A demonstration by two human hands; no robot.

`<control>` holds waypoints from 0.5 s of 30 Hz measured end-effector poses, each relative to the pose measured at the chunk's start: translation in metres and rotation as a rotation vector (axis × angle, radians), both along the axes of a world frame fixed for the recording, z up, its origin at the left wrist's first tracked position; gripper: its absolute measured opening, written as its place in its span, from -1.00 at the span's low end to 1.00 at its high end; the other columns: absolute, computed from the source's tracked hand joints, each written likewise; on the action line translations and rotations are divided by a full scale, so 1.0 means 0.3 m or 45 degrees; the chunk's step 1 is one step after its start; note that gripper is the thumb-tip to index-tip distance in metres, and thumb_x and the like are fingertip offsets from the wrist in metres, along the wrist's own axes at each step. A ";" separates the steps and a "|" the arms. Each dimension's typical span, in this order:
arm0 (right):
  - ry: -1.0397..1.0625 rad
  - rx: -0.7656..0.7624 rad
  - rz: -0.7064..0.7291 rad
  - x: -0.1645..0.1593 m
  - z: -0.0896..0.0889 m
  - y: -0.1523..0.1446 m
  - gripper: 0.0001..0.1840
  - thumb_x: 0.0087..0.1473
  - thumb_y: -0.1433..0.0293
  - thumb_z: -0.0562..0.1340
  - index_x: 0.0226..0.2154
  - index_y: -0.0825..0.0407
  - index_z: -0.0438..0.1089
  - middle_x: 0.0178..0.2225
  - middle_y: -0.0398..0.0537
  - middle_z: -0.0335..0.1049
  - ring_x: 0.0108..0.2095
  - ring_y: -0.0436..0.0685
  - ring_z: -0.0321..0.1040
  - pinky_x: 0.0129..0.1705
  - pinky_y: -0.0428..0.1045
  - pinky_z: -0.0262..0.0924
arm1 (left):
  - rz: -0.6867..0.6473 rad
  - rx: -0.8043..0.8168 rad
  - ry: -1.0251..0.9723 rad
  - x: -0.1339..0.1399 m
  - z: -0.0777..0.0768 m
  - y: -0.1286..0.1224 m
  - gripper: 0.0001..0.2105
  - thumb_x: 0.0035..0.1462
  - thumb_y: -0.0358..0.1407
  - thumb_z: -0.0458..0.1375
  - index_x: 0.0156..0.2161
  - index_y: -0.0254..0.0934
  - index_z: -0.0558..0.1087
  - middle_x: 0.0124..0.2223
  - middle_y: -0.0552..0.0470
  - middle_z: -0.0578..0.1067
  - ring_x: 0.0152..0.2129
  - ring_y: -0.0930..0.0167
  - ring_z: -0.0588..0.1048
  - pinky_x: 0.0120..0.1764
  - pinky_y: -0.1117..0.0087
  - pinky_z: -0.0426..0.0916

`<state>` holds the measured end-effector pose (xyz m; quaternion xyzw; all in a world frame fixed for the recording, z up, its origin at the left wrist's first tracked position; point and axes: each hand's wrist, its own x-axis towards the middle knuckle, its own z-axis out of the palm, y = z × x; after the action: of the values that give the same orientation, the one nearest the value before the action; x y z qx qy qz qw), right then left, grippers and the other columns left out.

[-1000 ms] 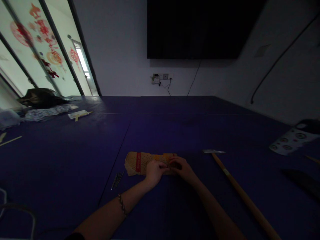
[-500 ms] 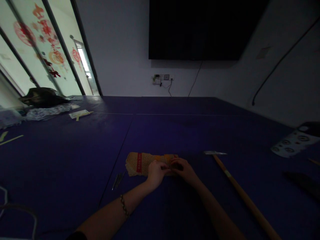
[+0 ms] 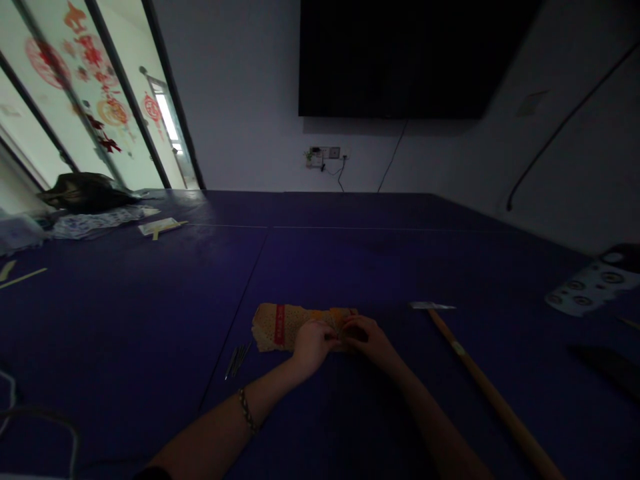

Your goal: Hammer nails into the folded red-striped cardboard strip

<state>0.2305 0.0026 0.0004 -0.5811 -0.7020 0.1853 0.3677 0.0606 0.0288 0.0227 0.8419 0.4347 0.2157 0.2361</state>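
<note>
A flat tan piece (image 3: 293,320) with dark speckles, a red band and orange patches lies before me; I cannot tell its material. My left hand (image 3: 313,343) rests over its middle, thumb and fingers pinched. At its right part is my right hand (image 3: 367,337), fingers curled and tips close to the left ones. Anything between the fingertips is too small and dark to make out. Several thin metal nails (image 3: 237,361) lie left of the piece. To the right lies a hammer with a long wooden handle (image 3: 483,380) and a narrow metal head (image 3: 433,306).
The dark blue table (image 3: 325,267) reaches to the wall. A patterned container (image 3: 583,290) and a dark flat object (image 3: 605,363) are at right. Far left are a black bag (image 3: 90,192), a white packet (image 3: 159,227) and yellowish strips (image 3: 23,278). Cables (image 3: 43,417) lie near left.
Almost nothing differs. The view has shifted slightly, and both hands stay at the same spot on the tan piece with their fingertips close together.
</note>
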 end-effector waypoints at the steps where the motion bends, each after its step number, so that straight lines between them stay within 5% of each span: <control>1: -0.003 0.002 0.000 0.000 -0.001 0.001 -0.84 -0.21 0.44 0.24 -0.43 -0.03 0.40 -0.24 -0.05 0.43 -0.13 0.21 0.28 -0.05 0.15 0.08 | -0.026 0.006 0.014 -0.001 0.004 0.004 -0.94 -0.09 -0.33 0.22 -0.44 -0.25 0.53 -0.40 0.03 0.53 -0.38 0.36 0.44 -0.27 0.40 0.24; 15: -0.041 0.029 -0.029 -0.004 -0.004 -0.001 -0.84 -0.23 0.42 0.26 -0.44 -0.03 0.40 -0.25 -0.04 0.42 -0.13 0.24 0.27 -0.06 0.16 0.07 | -0.017 -0.042 -0.112 -0.007 -0.018 0.020 -0.94 -0.14 -0.29 0.26 -0.47 -0.21 0.53 -0.37 0.07 0.50 -0.38 0.40 0.43 -0.30 0.45 0.25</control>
<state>0.2293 0.0023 -0.0007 -0.5878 -0.7031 0.1636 0.3651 0.0586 0.0348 0.0174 0.8305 0.4217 0.2436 0.2703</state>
